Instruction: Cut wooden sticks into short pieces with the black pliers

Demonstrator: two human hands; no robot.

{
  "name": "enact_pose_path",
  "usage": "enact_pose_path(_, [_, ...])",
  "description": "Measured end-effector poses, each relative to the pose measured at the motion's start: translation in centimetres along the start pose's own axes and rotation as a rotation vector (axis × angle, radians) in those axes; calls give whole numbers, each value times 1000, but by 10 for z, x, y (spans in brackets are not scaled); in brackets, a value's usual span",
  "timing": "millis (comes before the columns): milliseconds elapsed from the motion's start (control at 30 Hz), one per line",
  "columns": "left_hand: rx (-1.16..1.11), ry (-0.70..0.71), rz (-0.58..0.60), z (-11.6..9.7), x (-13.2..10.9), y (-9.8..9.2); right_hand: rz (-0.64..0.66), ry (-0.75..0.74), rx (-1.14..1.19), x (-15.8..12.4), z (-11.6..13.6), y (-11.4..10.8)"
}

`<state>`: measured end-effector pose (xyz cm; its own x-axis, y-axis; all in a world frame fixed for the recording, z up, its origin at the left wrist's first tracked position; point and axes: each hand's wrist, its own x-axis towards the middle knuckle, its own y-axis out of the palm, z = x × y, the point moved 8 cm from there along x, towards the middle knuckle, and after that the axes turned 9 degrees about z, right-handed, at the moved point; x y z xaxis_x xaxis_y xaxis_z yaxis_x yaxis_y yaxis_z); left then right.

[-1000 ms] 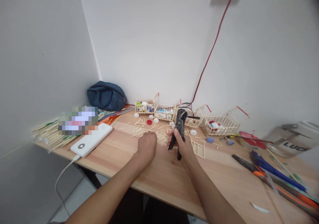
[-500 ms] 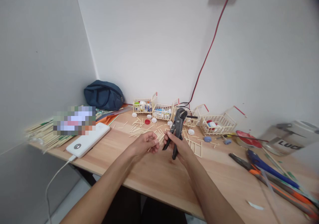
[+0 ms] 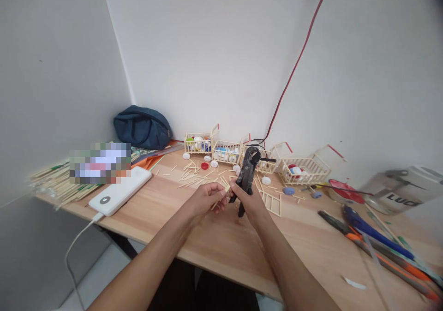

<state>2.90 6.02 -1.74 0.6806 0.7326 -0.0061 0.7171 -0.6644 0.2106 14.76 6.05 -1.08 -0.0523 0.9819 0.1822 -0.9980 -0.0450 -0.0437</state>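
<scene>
My right hand (image 3: pixel 249 202) is closed round a black hand cutter (image 3: pixel 248 172), its head pointing up and away from me. My left hand (image 3: pixel 207 197) is closed, with thin cut bamboo sticks (image 3: pixel 227 188) pinched in its fingers. The tips of both hands come close together at the sticks, in front of the cutter's handles. Just beyond them lie many loose cut sticks (image 3: pixel 188 176) and a flat stick frame (image 3: pixel 273 203). How many sticks the left hand holds is hidden.
Small stick-built carts (image 3: pixel 304 170) with bottle-cap wheels line the wall. A white power bank (image 3: pixel 121 192), a bundle of skewers (image 3: pixel 55 184) and a blue bag (image 3: pixel 142 127) are on the left. Orange-handled pliers (image 3: pixel 374 251) and a clear jar (image 3: pixel 398 191) are on the right.
My hands have come together, and the left has moved slightly right with the sticks toward the right hand's fingertips. The cutter's handles look closer together than before.
</scene>
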Motion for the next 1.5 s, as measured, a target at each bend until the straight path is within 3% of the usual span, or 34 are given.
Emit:
enact_pose_path(233, [113,34,-17,-7,1,-5,10,18,-22,-2,1,1])
enact_pose_path(433, [161,29,-70,-4,2,-9,-25,28,-209,-2,-3,-4])
enact_pose_path(633, [-21,-80,19,12,-4,-10,4,58,-290,0,-1,-8])
enact_pose_path(767, [-87,-121,-16,15,-14,-13,-44,67,-275,0,-1,-15])
enact_pose_path(967, [116,-65,-162,7,-17,-20,-85,72,-260,2,-7,-18])
enact_pose_path(1167, [554,105,-305,-13,-20,-23,-127,48,-233,2,-9,-18])
enact_pose_path(1267, [728,121,-377,-19,-23,-23,-133,46,-242,1,-7,-17])
enact_pose_path(1500, [782,98,-424,-18,-25,-22,-160,6,-263,-2,2,-14])
